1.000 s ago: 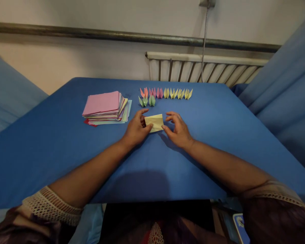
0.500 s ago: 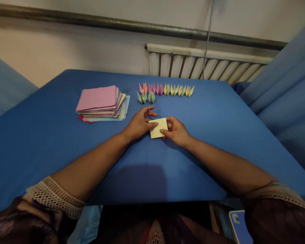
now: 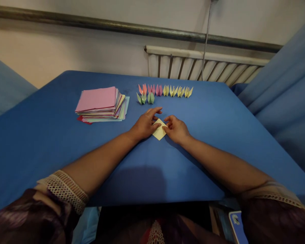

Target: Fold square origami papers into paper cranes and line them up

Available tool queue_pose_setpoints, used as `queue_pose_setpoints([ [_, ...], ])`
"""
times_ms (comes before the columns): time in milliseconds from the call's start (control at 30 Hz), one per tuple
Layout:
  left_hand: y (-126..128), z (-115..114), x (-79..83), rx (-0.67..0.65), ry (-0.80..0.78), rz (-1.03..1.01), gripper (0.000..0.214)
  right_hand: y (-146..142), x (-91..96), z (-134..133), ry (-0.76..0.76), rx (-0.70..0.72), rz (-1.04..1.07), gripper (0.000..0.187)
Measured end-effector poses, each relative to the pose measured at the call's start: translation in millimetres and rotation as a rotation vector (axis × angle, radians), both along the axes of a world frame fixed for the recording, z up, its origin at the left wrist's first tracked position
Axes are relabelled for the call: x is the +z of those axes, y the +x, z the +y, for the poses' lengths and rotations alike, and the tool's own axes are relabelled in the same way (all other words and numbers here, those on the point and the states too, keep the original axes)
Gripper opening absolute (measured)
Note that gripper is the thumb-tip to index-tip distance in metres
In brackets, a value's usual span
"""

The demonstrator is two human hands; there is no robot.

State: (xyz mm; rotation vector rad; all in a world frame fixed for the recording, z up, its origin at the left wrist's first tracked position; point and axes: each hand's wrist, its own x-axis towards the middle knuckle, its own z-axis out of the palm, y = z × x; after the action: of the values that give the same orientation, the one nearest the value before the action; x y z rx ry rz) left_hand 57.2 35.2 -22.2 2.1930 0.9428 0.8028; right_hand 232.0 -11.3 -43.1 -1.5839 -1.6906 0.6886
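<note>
A small folded pale yellow paper (image 3: pixel 159 131) lies on the blue table (image 3: pixel 53 145), turned corner-down like a diamond. My left hand (image 3: pixel 145 124) pinches its left side with thumb and fingers, the index finger stretched out above. My right hand (image 3: pixel 176 128) holds the paper's right side, fingers curled onto it. Both forearms rest on the table. Just beyond my hands stands a row of small folded paper pieces: orange, pink and yellow ones (image 3: pixel 167 90) at the back, green ones (image 3: pixel 145 98) in front.
A stack of coloured paper sheets (image 3: pixel 99 103), pink on top, lies at the left of the table. Behind the table are a wall, a radiator (image 3: pixel 205 69) and a metal pipe. Blue cloth hangs at both sides. A phone-like object (image 3: pixel 237 225) sits below the table's near edge.
The yellow paper went from a wider rectangle to a smaller square, then turned to a diamond. Both hands have drawn closer together around it.
</note>
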Motion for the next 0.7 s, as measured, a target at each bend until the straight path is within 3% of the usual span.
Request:
queue_pose_setpoints([
  [167, -3.8, 2.0, 0.2, -0.033, 0.214, 0.204, 0.062, 3.5, 9.3, -4.4, 0.075, 0.041, -0.285, 0.029],
  [367, -20.1, -11.5, 10.3, -0.166, 0.270, 0.439, 0.026, 4.6, 19.1, -12.3, 0.185, 0.243, -0.558, 0.021],
  [533, -27.1, -26.0, 28.0, -0.179, 0.299, 0.646, 0.027, 6.9, 27.6, -20.5, 0.179, 0.325, -0.648, 0.031],
  [700, -39.5, -18.1, 28.9, -0.214, 0.217, 0.550, 0.034, 9.0, 35.3, -26.3, 0.187, 0.422, -0.667, 0.028],
])
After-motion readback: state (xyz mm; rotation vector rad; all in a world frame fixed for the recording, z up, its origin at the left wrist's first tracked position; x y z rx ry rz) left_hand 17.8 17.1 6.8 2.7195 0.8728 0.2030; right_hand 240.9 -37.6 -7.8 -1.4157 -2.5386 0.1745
